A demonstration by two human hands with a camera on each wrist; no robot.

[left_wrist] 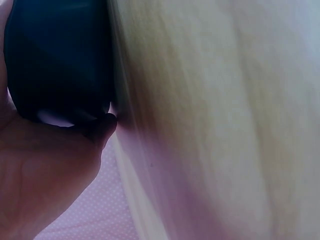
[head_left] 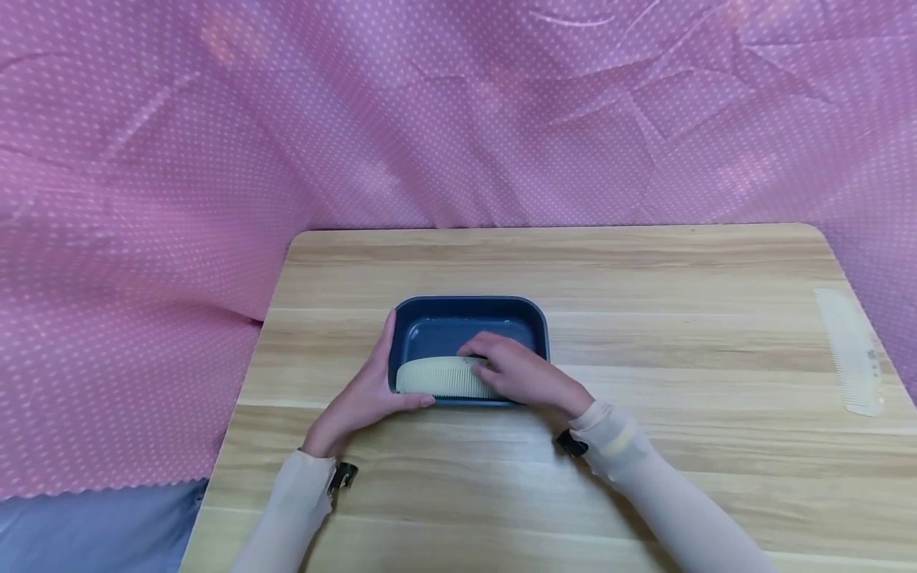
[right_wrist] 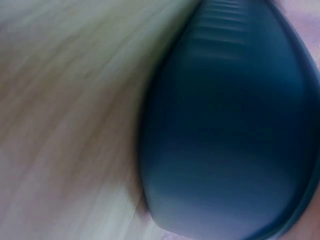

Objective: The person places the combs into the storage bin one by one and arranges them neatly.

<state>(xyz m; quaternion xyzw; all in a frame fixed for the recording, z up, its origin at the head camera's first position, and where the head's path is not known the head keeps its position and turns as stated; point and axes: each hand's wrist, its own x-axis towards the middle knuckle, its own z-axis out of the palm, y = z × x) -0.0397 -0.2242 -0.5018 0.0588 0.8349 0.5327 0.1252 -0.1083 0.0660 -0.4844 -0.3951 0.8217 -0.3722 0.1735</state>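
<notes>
A dark blue rectangular tray (head_left: 437, 334) sits on the wooden table in the head view. Inside it, along the near wall, lies a pale cream comb (head_left: 433, 372) with its teeth toward me. My left hand (head_left: 365, 396) grips the tray's near left corner, thumb on the near side and fingers along the left side. The left wrist view shows that hand (left_wrist: 45, 165) against the tray's outer wall (left_wrist: 60, 55). My right hand (head_left: 526, 376) reaches over the near right part of the tray and holds the comb's right end. The right wrist view shows mostly the tray's outside (right_wrist: 225, 125), blurred.
A second pale comb (head_left: 851, 352) lies by the right edge of the wooden table (head_left: 666, 318). Pink dotted cloth (head_left: 458, 119) hangs behind the table and down both sides. Blue fabric (head_left: 93, 529) shows at the lower left.
</notes>
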